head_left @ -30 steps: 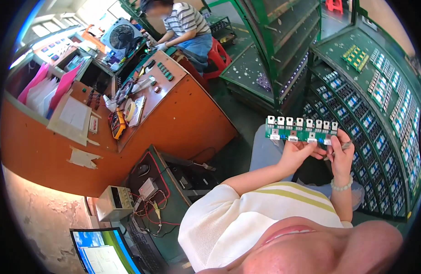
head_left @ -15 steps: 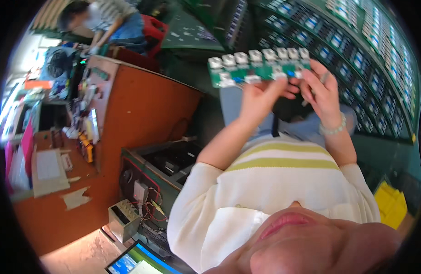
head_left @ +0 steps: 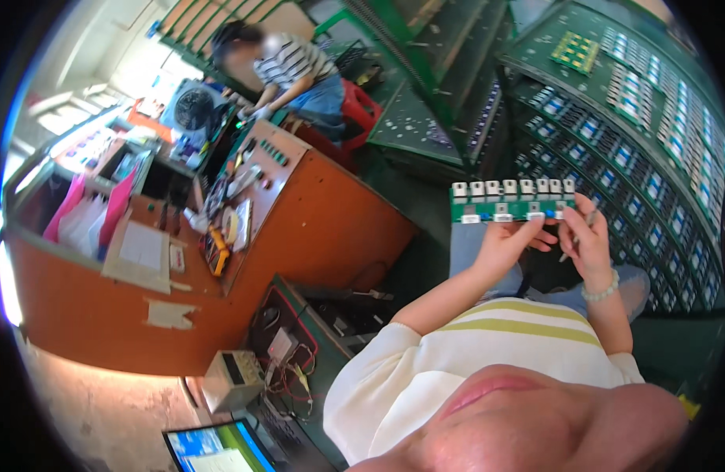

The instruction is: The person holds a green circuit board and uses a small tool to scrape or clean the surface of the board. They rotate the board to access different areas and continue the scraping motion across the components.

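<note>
A long green circuit board (head_left: 488, 212) with a row of pale, block-like parts along its far edge is held out in front of me, over my knees. My left hand (head_left: 510, 242) grips its near edge from below, thumb on top. Beside the board's right end is my right hand (head_left: 587, 242), fingers curled around a thin grey stick-like tool (head_left: 565, 256). Its fingertips meet the board's right corner; how firmly they press on it I cannot tell. A beaded bracelet (head_left: 601, 288) circles my right wrist.
Racks (head_left: 614, 200) filled with rows of circuit boards stand at the right. To the left is an orange-brown workbench (head_left: 315, 236) with tools and papers. A power supply box (head_left: 232, 380) and a monitor (head_left: 217, 448) sit lower left. Another person (head_left: 299, 75) works at the far left.
The whole view has shifted, so the board and both hands appear lower and farther right. My hands keep hold of the board and the stick-like tool; the board looks more level.
</note>
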`<state>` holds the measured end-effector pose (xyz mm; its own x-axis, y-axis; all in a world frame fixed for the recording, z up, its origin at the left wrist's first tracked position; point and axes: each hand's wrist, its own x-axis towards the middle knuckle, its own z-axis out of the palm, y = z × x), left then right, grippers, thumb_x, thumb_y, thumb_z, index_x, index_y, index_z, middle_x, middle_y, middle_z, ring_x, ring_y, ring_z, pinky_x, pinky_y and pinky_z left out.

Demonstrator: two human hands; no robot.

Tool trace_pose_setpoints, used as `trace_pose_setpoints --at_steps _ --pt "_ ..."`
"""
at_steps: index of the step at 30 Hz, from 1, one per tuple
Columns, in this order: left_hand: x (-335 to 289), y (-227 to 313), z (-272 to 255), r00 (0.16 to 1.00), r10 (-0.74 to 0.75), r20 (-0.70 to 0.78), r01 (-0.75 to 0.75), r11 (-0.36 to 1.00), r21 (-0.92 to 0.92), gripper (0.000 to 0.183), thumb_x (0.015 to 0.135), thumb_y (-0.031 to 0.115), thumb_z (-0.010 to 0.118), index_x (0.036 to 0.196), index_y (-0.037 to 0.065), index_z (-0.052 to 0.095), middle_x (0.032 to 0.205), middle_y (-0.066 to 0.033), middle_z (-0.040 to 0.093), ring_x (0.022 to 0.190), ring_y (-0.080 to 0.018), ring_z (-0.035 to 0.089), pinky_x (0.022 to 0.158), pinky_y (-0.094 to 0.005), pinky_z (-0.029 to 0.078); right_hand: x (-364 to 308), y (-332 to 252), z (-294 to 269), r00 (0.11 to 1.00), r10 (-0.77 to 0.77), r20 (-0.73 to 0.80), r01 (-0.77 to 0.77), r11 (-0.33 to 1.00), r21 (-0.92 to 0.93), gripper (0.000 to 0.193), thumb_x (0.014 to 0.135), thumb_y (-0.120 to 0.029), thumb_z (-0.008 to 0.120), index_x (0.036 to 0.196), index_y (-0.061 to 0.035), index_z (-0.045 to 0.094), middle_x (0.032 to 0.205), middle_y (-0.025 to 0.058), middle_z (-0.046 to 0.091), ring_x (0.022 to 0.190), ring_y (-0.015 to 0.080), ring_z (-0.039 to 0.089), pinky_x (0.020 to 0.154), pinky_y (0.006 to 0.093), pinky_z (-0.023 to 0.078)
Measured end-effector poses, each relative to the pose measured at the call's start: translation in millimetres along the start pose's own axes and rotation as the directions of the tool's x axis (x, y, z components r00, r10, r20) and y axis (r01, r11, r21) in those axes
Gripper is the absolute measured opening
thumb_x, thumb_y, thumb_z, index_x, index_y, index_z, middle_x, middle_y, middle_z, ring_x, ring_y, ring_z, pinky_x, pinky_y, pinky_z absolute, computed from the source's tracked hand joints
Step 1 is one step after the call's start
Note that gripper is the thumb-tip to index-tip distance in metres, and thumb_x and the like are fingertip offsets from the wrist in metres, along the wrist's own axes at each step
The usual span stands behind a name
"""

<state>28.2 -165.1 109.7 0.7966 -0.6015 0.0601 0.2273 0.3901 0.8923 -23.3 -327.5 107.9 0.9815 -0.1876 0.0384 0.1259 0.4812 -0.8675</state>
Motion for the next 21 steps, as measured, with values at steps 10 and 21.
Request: trace_pose_setpoints --at_steps 10,21 --pt "7 -15 2 0.998 -0.052 -0.027 0.051 0.998 -0.035 0.019 0.093 0.008 0.051 0.107 -0.003 0.058 0.099 -0.0129 0.065 0.075 -0.0177 0.066 0.061 -0.0279 0.056 0 5 -7 0.993 0.017 -0.116 -0.027 0.995 -0.091 0.037 0.092 -0.014 0.052 0.123 0.0039 0.047 0.063 0.0001 0.052 0.041 0.0024 0.039 0.034 0.0174 0.025" --pt "46 -19 -2 0.998 0.013 0.056 -0.007 0.996 -0.093 0.023 0.092 0.009 0.053 0.113 -0.002 0.054 0.102 -0.0139 0.065 0.076 -0.0158 0.065 0.063 -0.0276 0.056 26 -4 -14 0.992 -0.042 -0.115 0.034 0.997 -0.075 0.033 0.092 -0.007 0.050 0.124 0.0025 0.046 0.087 0.0090 0.063 0.043 0.0036 0.041 0.034 0.0168 0.027"
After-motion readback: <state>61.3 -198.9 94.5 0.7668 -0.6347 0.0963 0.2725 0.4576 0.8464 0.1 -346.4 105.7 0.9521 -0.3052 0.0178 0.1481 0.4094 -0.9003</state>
